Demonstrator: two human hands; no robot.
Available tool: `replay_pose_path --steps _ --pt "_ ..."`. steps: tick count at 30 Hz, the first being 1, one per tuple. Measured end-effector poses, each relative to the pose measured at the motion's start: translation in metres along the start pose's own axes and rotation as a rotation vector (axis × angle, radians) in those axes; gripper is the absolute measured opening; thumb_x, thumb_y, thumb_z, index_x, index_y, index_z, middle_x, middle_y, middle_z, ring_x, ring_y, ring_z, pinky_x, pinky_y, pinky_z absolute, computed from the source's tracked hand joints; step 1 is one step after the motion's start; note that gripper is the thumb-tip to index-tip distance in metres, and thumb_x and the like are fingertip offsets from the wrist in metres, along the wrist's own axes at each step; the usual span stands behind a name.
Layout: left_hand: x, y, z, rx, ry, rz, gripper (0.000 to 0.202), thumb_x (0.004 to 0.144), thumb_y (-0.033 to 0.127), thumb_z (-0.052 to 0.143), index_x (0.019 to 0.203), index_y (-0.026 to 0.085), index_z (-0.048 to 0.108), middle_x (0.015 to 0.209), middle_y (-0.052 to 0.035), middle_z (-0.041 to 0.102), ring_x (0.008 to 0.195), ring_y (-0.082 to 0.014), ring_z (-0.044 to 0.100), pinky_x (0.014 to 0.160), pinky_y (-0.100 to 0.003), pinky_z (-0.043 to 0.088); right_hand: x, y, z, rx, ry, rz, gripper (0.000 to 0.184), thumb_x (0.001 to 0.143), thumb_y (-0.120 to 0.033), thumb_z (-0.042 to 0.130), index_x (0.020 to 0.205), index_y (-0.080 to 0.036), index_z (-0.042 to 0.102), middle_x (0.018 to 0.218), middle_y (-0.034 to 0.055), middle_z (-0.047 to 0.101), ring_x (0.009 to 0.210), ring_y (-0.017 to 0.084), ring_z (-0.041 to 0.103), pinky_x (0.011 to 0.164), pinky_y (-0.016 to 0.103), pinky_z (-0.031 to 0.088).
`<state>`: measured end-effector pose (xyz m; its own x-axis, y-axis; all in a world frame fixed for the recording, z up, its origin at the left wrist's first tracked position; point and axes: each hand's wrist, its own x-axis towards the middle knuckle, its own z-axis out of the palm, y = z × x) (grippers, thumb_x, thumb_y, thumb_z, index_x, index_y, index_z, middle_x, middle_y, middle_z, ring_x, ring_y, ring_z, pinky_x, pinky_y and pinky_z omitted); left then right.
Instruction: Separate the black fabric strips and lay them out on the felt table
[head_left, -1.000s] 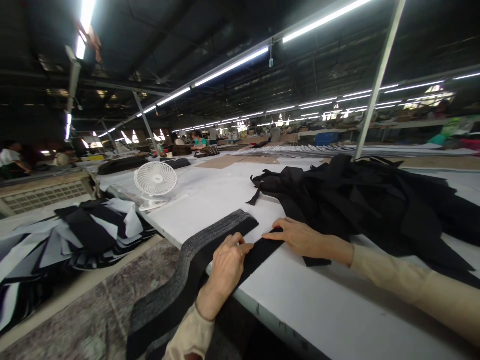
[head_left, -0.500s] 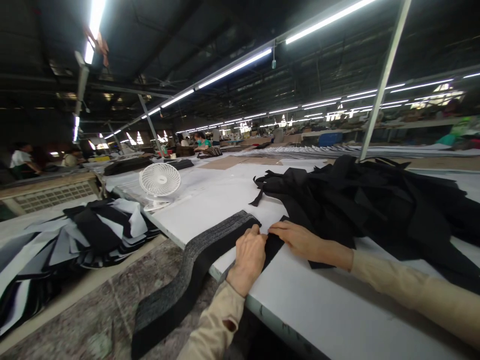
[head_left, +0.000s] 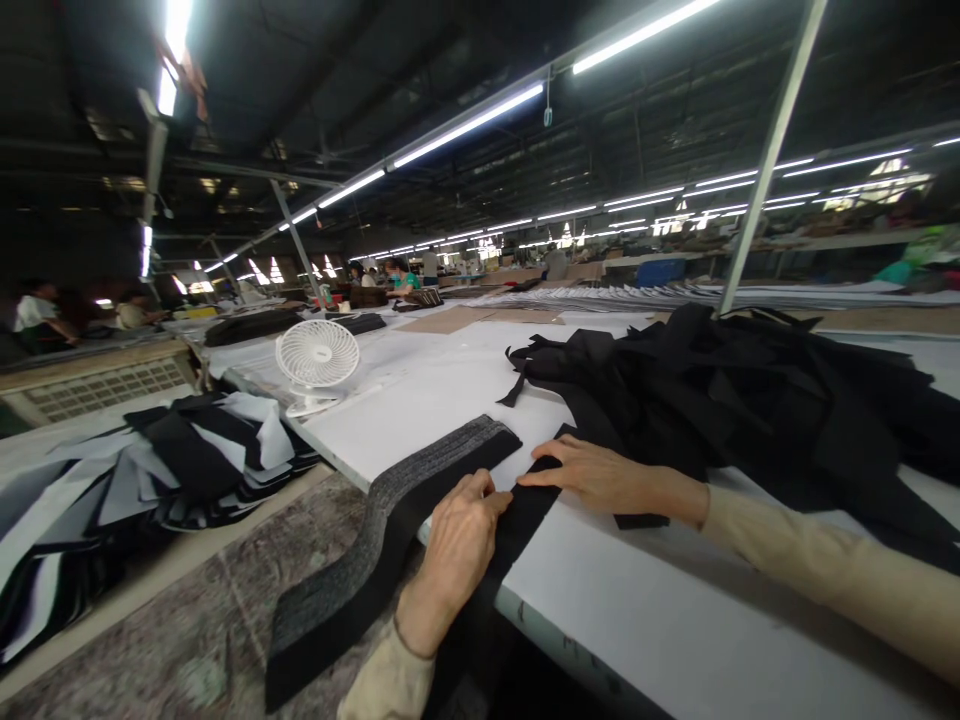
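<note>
Your left hand [head_left: 459, 540] pinches the black strip [head_left: 527, 505] at the counter [head_left: 675, 610] edge; your right hand [head_left: 600, 476] lies flat on it, with bare counter beyond.

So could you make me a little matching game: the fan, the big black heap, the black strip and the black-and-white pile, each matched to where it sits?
Things:
1. white fan
2. heap of black fabric
3. black strip
4. black-and-white pile

Places:
A. on the lower surface at the left
B. on the white table, beyond the right hand
C. upright near the table's left edge
D. under the left hand and right hand, at the table's near edge

Pairs: 1-C, 2-B, 3-D, 4-A.
</note>
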<state>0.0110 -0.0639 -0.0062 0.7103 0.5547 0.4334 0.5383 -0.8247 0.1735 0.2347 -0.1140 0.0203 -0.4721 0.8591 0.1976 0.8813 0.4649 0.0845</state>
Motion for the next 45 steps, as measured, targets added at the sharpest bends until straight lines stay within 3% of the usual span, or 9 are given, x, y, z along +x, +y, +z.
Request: replay_pose_path --steps 4,10,16,22,26,29,37,41,45 --pt "0.019 0.007 0.004 0.041 -0.045 -0.028 0.031 0.091 0.014 0.040 0.093 0.024 0.070 0.085 -0.0014 0.057 0.078 -0.0130 0.055 0.064 -0.023 0.040 0.006 0.000 0.000 0.024 0.205 0.049 0.058 0.072 0.007 0.036 0.116 -0.019 0.063 0.124 0.0098 0.056 0.115 0.023 0.048 0.099 0.041 0.040" --pt "0.047 0.013 0.008 -0.005 -0.105 -0.069 0.027 0.091 0.021 0.044 0.096 0.025 0.069 0.092 -0.0023 0.060 0.083 -0.0140 0.058 0.068 -0.023 0.043 0.004 0.013 0.017 0.206 0.116 0.068 0.054 0.073 0.005 0.035 0.118 -0.012 0.060 0.121 0.0113 0.059 0.111 0.021 0.054 0.098 0.038 0.044" --pt "0.020 0.001 -0.006 -0.199 -0.111 -0.237 0.023 0.084 0.019 0.057 0.104 0.024 0.067 0.085 0.0005 0.062 0.078 -0.0134 0.058 0.070 -0.024 0.043 0.002 0.016 0.019 0.222 0.101 0.091 0.052 0.078 0.003 0.035 0.121 -0.014 0.060 0.124 0.0118 0.057 0.113 0.022 0.052 0.100 0.039 0.043" --pt "-0.005 0.003 -0.003 -0.103 0.009 -0.064 0.032 0.091 0.013 0.041 0.098 0.025 0.070 0.082 -0.0016 0.057 0.078 -0.0128 0.054 0.067 -0.023 0.042 0.000 0.017 0.013 0.221 0.039 0.024 0.061 0.077 0.004 0.037 0.126 -0.027 0.057 0.125 0.0079 0.053 0.113 0.021 0.051 0.099 0.039 0.042" --pt "-0.007 0.005 -0.004 0.020 0.025 0.017 0.034 0.092 0.013 0.038 0.098 0.023 0.070 0.083 -0.0025 0.056 0.079 -0.0138 0.053 0.068 -0.023 0.043 0.000 0.011 0.000 0.180 -0.042 -0.048 0.063 0.078 0.004 0.039 0.128 -0.031 0.055 0.130 0.0066 0.050 0.115 0.023 0.048 0.098 0.041 0.041" --pt "0.000 0.007 -0.006 0.031 -0.013 0.012 0.033 0.092 0.012 0.038 0.095 0.022 0.069 0.083 -0.0023 0.056 0.077 -0.0133 0.054 0.066 -0.023 0.042 0.002 0.005 -0.006 0.136 0.047 0.015 0.055 0.079 0.003 0.039 0.120 -0.025 0.062 0.134 0.0087 0.048 0.119 0.024 0.046 0.101 0.043 0.038" --pt "0.036 0.008 0.004 -0.060 -0.076 -0.105 0.025 0.091 0.022 0.046 0.103 0.023 0.068 0.091 -0.0027 0.062 0.083 -0.0145 0.059 0.069 -0.024 0.043 0.007 0.010 0.017 0.311 0.120 0.001 0.048 0.080 -0.001 0.037 0.120 -0.018 0.060 0.121 0.0085 0.060 0.114 0.019 0.053 0.099 0.036 0.044" --pt "0.019 0.002 -0.004 -0.208 -0.071 -0.237 0.022 0.088 0.026 0.054 0.106 0.024 0.066 0.085 -0.0003 0.063 0.076 -0.0132 0.059 0.068 -0.024 0.042 0.004 0.014 0.021 0.319 0.104 0.053 0.046 0.084 -0.004 0.037 0.121 -0.017 0.059 0.125 0.0093 0.057 0.116 0.021 0.051 0.100 0.038 0.042" --pt "-0.006 0.003 -0.008 -0.189 -0.014 -0.207 0.023 0.089 0.017 0.048 0.094 0.025 0.070 0.080 0.0003 0.058 0.073 -0.0117 0.055 0.065 -0.023 0.041 0.004 0.012 0.020 0.313 0.071 0.045 0.052 0.081 0.000 0.036 0.124 -0.021 0.058 0.126 0.0077 0.055 0.116 0.020 0.050 0.100 0.037 0.041"
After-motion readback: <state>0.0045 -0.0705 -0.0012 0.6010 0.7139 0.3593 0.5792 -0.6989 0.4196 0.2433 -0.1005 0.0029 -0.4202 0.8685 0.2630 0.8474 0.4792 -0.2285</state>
